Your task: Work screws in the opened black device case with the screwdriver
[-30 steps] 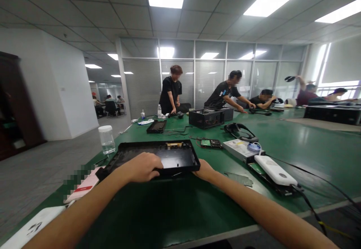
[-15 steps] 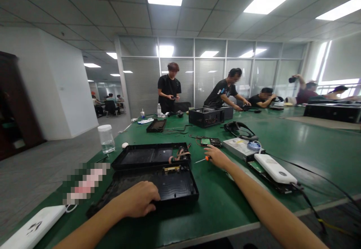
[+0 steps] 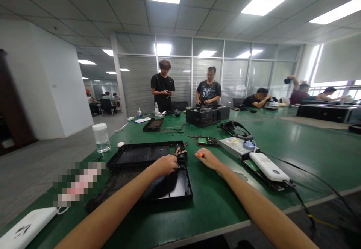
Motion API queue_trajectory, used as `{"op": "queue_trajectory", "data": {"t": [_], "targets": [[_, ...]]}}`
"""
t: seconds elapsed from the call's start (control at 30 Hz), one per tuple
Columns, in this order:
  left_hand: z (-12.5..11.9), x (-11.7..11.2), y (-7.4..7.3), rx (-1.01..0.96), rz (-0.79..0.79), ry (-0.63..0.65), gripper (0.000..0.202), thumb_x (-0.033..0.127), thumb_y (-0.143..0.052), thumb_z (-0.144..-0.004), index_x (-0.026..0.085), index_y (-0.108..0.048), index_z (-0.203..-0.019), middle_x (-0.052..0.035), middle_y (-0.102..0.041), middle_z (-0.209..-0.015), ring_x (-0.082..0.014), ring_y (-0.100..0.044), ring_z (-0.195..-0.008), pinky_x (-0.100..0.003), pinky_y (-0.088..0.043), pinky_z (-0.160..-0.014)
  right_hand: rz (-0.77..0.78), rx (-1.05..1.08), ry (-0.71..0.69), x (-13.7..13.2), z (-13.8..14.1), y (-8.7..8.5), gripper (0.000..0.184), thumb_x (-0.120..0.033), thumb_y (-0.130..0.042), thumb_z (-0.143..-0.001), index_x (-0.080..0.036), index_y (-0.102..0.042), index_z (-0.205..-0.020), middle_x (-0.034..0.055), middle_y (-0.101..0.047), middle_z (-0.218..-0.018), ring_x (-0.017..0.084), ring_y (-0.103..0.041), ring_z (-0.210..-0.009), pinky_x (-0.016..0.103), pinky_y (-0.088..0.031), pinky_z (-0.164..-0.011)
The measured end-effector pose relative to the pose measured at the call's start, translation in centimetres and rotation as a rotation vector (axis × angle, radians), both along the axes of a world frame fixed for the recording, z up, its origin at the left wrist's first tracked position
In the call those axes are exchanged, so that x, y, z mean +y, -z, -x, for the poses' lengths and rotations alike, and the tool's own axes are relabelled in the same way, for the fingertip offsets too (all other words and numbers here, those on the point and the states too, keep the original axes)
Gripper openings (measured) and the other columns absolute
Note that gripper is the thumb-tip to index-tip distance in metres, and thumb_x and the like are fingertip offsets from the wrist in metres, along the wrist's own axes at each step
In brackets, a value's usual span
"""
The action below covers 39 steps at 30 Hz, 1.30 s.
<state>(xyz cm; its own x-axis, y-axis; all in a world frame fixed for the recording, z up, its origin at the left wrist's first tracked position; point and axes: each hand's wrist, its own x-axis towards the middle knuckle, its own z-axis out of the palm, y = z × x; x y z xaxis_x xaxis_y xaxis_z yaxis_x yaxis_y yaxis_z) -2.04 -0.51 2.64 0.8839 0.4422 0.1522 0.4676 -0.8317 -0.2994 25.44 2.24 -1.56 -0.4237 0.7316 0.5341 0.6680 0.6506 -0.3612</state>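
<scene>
My left hand [image 3: 167, 165] reaches over the lower half of an opened black plastic casing [image 3: 172, 189], near the seam between the halves. Its fingers are closed at the spot where a brass-coloured strip lay; what they hold is hidden. Beside them, a bundle of striped wires [image 3: 180, 151] sits in the right corner of the upper half [image 3: 141, 155]. My right hand [image 3: 209, 159] is above the table, right of the casing, closed around a screwdriver [image 3: 200, 154] with an orange handle. Its thin shaft points up and left, towards the wires.
Behind my right hand lies a green circuit board [image 3: 207, 141]. To the right are a metal drive box [image 3: 235, 147], a white power bank [image 3: 269, 166] and a headset [image 3: 236, 129]. A clear jar [image 3: 100, 140] stands left. Two people stand beyond a black computer case [image 3: 201, 116].
My left hand has moved from the casing's front edge up and right to the brass strip. My right hand has drawn slightly left with the screwdriver. One person opposite has straightened up.
</scene>
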Motion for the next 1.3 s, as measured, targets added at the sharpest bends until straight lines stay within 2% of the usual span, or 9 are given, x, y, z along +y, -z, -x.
{"op": "queue_trajectory", "data": {"t": [0.13,0.33,0.43,0.53,0.67,0.77,0.87,1.07,1.3], "targets": [[-0.2,0.6,1.5,-0.013,-0.085,0.03,0.015,0.019,-0.047,-0.082,0.017,-0.062,-0.076,-0.0059,-0.053,-0.083,-0.0168,-0.047,-0.082,-0.028,-0.039,-0.076,0.006,0.013,0.048,0.0,-0.7,-0.2,0.033,-0.041,-0.039,-0.085,-0.016,-0.058,-0.075,0.0052,-0.059,-0.078,0.017,-0.051,-0.081,0.03,-0.039,-0.078],[0.3,-0.1,1.8,-0.066,-0.067,0.089,0.017,0.017,-0.044,-0.083,0.017,-0.06,-0.078,-0.0055,-0.052,-0.088,-0.0169,-0.044,-0.088,-0.035,-0.034,-0.088,-0.005,0.032,0.074,-0.3,-0.6,-0.4,0.036,-0.042,-0.038,-0.085,-0.015,-0.057,-0.072,0.005,-0.058,-0.075,0.016,-0.051,-0.077,0.029,-0.039,-0.075],[0.2,-0.6,1.5,-0.092,-0.048,0.082,0.018,0.016,-0.04,-0.084,0.016,-0.058,-0.081,-0.0061,-0.052,-0.088,-0.017,-0.044,-0.089,-0.035,-0.033,-0.089,-0.007,0.033,0.068,-0.2,-0.5,-0.3,0.035,-0.041,-0.038,-0.085,-0.015,-0.058,-0.073,0.0053,-0.058,-0.076,0.016,-0.051,-0.078,0.029,-0.039,-0.075],[-0.1,-0.7,0.8,-0.146,-0.033,0.043,0.017,0.015,-0.037,-0.085,0.014,-0.054,-0.086,-0.0066,-0.052,-0.087,-0.0165,-0.046,-0.087,-0.03,-0.037,-0.083,0.001,0.034,0.073,0.0,-0.6,-0.2,0.033,-0.04,-0.039,-0.084,-0.015,-0.059,-0.075,0.0055,-0.058,-0.077,0.016,-0.051,-0.078,0.029,-0.039,-0.075],[-1.0,0.2,-0.7,-0.163,-0.027,-0.011,0.016,0.017,-0.037,-0.085,0.014,-0.052,-0.088,-0.0063,-0.054,-0.084,-0.0161,-0.049,-0.08,-0.026,-0.04,-0.075,0.011,0.037,0.076,0.1,-0.8,-0.1,0.032,-0.039,-0.04,-0.084,-0.015,-0.06,-0.078,0.0058,-0.059,-0.079,0.016,-0.052,-0.077,0.028,-0.04,-0.075],[-2.0,1.0,-1.1,-0.155,-0.002,-0.023,0.015,0.018,-0.04,-0.084,0.014,-0.054,-0.083,-0.0059,-0.055,-0.079,-0.0156,-0.051,-0.076,-0.026,-0.04,-0.072,0.01,0.046,0.082,0.1,-0.9,-0.2,0.031,-0.039,-0.041,-0.084,-0.015,-0.06,-0.079,0.006,-0.059,-0.08,0.016,-0.052,-0.079,0.029,-0.04,-0.076],[-2.6,1.5,-0.4,-0.191,0.054,0.018,0.015,0.019,-0.043,-0.083,0.014,-0.057,-0.083,-0.0052,-0.058,-0.081,-0.0148,-0.053,-0.079,-0.025,-0.039,-0.077,-0.002,0.046,0.086,0.0,-0.9,-0.4,0.031,-0.039,-0.041,-0.084,-0.015,-0.06,-0.077,0.0056,-0.059,-0.078,0.017,-0.052,-0.079,0.029,-0.04,-0.076],[-2.6,1.7,2.3,-0.295,0.125,0.049,0.018,0.025,-0.045,-0.085,0.016,-0.062,-0.086,-0.0038,-0.061,-0.09,-0.0146,-0.053,-0.088,-0.027,-0.037,-0.083,-0.007,0.027,0.085,-0.2,-0.7,-0.4,0.031,-0.038,-0.04,-0.084,-0.015,-0.06,-0.076,0.0059,-0.059,-0.078,0.017,-0.052,-0.079,0.029,-0.04,-0.075],[-2.5,1.7,2.9,-0.266,0.143,0.035,0.021,0.029,-0.046,-0.085,0.017,-0.063,-0.084,-0.003,-0.062,-0.088,-0.0143,-0.053,-0.088,-0.025,-0.036,-0.081,0.009,0.071,0.108,-0.3,-0.4,-0.5,0.033,-0.04,-0.04,-0.083,-0.015,-0.061,-0.078,0.0061,-0.06,-0.079,0.017,-0.053,-0.079,0.03,-0.04,-0.075]]}}
